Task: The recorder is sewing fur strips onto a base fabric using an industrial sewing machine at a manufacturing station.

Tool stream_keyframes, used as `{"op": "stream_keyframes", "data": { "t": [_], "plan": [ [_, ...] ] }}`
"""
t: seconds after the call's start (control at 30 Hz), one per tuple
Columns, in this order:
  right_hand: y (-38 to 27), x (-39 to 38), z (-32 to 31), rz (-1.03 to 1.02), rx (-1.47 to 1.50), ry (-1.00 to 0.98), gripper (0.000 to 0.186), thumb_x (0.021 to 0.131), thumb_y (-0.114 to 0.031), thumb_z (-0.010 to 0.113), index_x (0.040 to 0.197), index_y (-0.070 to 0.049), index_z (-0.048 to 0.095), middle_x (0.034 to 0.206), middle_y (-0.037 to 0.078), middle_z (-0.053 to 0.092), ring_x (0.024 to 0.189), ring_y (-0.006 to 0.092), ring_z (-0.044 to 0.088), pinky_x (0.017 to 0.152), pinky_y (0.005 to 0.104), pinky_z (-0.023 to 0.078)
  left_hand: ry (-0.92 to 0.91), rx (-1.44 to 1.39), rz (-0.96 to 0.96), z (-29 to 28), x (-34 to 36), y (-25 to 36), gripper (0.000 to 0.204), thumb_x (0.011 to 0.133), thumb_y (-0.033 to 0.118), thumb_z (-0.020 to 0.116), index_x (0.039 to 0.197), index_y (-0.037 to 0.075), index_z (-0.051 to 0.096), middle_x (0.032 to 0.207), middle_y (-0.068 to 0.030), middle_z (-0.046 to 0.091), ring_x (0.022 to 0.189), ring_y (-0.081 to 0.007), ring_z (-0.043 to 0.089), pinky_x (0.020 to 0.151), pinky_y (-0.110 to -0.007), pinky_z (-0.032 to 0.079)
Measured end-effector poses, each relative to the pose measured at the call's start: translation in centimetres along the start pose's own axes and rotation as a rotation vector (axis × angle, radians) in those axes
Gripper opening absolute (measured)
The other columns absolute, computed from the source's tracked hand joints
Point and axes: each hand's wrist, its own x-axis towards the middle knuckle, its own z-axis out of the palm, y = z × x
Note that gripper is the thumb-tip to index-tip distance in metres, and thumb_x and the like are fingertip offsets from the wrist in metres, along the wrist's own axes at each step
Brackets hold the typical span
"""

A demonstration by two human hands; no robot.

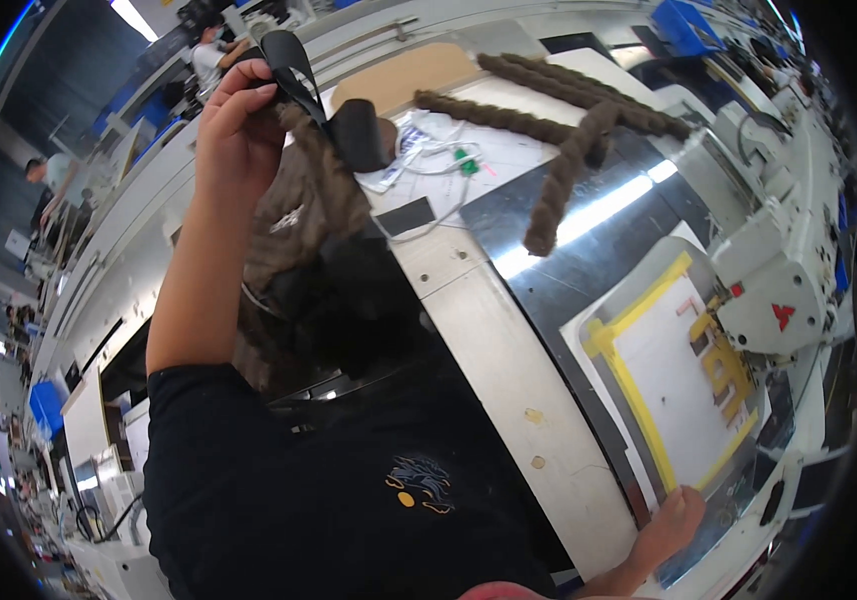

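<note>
My left hand (239,120) is raised at the upper left, its fingers closed on a black strap-like piece (285,60) with brown fur (314,160) hanging beneath it. A brown fur bundle (274,240) lies below that hand. My right hand (674,522) grips the lower edge of a template board (659,385), bordered with yellow tape, beside a sewing machine head (769,295). Several brown fur strips (564,180) lie across the metal table (459,280), near white packets (404,160) and a small green piece (465,160).
A tan board (394,70) lies at the back. Blue bins (684,28) stand at upper right and at left (46,408). Other people, one masked worker (211,60) and another (49,175), are at stations beyond. Machine housings line the right side.
</note>
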Motion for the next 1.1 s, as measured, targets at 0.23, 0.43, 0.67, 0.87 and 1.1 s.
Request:
{"op": "stream_keyframes", "data": {
  "t": [0.23, 0.43, 0.67, 0.87, 1.1],
  "plan": [
    [-10.5, 1.0, -1.4, -0.471, 0.359, -0.246, 0.049, 0.079, -0.022, 0.083, 0.119, -0.001, 0.065, 0.116, 0.02, 0.065, 0.107, 0.0392, 0.063, 0.097, 0.0444, 0.05, -0.393, -0.087, -0.133, 20.1, -3.0, -6.2, 0.034, 0.09, 0.0, 0.064, 0.123, -0.003, 0.056, 0.113, -0.0111, 0.067, 0.101, -0.0161, 0.068, 0.088, -0.03, 0.056],
    [-15.4, 2.1, -2.4, -0.594, 0.491, -0.127, 0.05, 0.074, -0.015, 0.087, 0.118, 0.001, 0.069, 0.112, 0.022, 0.066, 0.094, 0.0363, 0.068, 0.081, 0.0408, 0.055, -0.769, 0.019, -0.093, 29.4, -6.6, -8.8, 0.037, 0.088, -0.008, 0.065, 0.123, -0.002, 0.057, 0.108, -0.0069, 0.067, 0.099, -0.012, 0.066, 0.089, -0.026, 0.052],
    [-12.8, 1.4, -7.1, -0.689, 0.321, 0.177, 0.024, 0.08, -0.005, 0.076, 0.102, 0.004, 0.073, 0.105, 0.017, 0.072, 0.091, 0.0278, 0.072, 0.079, 0.0325, 0.055, -0.682, 0.597, 0.73, 32.8, -6.5, -10.1, 0.041, 0.063, 0.001, 0.079, 0.103, 0.006, 0.07, 0.084, -0.0063, 0.061, 0.072, -0.0274, 0.059, 0.067, -0.036, 0.048],
    [-12.4, 0.3, -9.6, -0.609, 0.456, 0.056, 0.025, 0.079, -0.005, 0.077, 0.102, 0.005, 0.074, 0.093, 0.017, 0.072, 0.081, 0.026, 0.072, 0.071, 0.0312, 0.054, -0.91, 0.371, 0.455, 31.5, -4.7, -9.9, 0.031, 0.07, 0.01, 0.091, 0.091, 0.007, 0.068, 0.091, -0.0087, 0.067, 0.082, -0.0267, 0.065, 0.075, -0.034, 0.051],
    [-8.7, -3.2, -6.8, 0.008, 1.203, -0.057, 0.036, 0.086, -0.003, 0.077, 0.119, 0.008, 0.067, 0.11, 0.014, 0.074, 0.102, 0.0206, 0.071, 0.091, 0.0334, 0.055, -0.989, 0.088, -0.077, 31.9, -6.4, -12.4, 0.024, 0.087, 0.013, 0.085, 0.092, 0.005, 0.062, 0.089, -0.0038, 0.067, 0.076, -0.0122, 0.061, 0.068, -0.027, 0.048]
  ]
}}
